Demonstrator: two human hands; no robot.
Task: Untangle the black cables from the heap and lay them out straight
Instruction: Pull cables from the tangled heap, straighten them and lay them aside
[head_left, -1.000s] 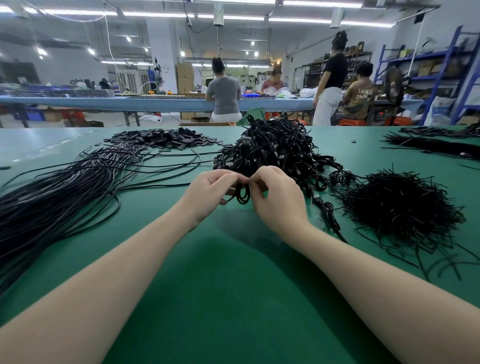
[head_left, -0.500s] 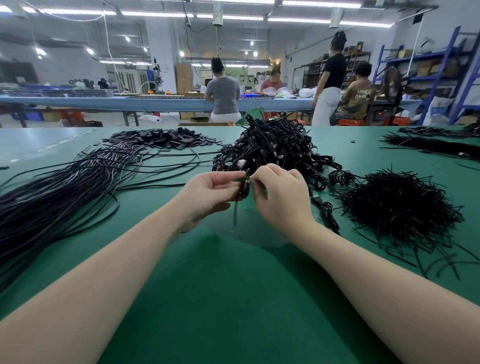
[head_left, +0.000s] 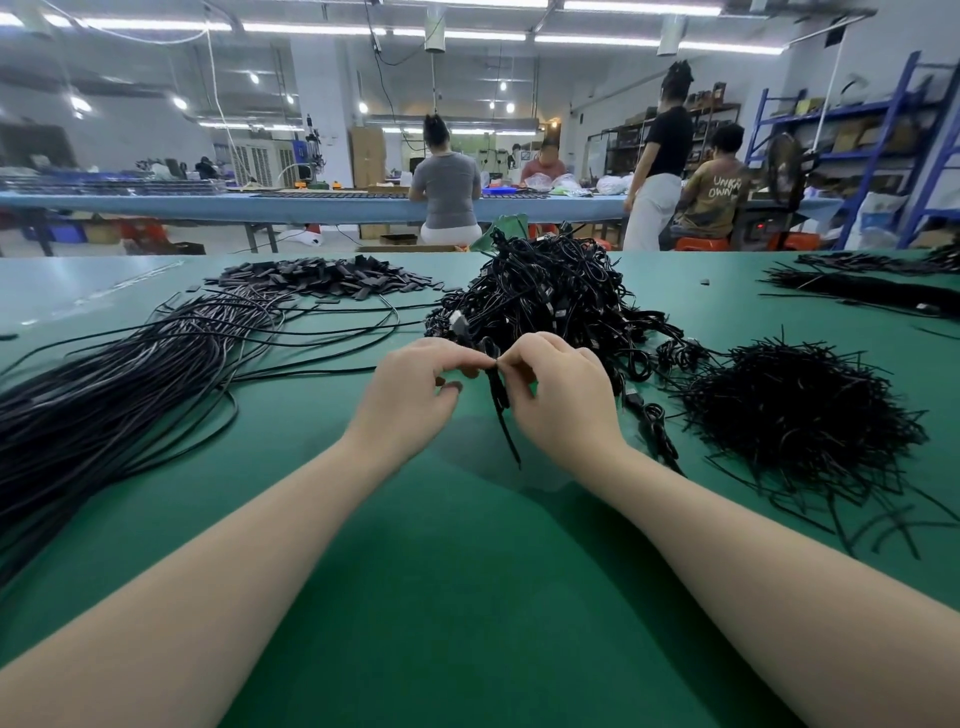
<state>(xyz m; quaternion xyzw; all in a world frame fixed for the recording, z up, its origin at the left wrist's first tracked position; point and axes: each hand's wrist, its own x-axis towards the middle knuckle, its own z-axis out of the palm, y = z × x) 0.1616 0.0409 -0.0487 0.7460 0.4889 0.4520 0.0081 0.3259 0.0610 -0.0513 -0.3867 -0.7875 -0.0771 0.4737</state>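
The small coiled cable has come loose since a moment ago, and now its tail hangs down between the hands toward the green bench. On the left lie the long straight cables already laid out. The left hand pinches the top of the coil with its fingers. The right hand pinches it too. Behind them sits the big tangled heap. The step looks like opening one bundle. Next, it probably needs pulling out long and laying over with the straight ones.
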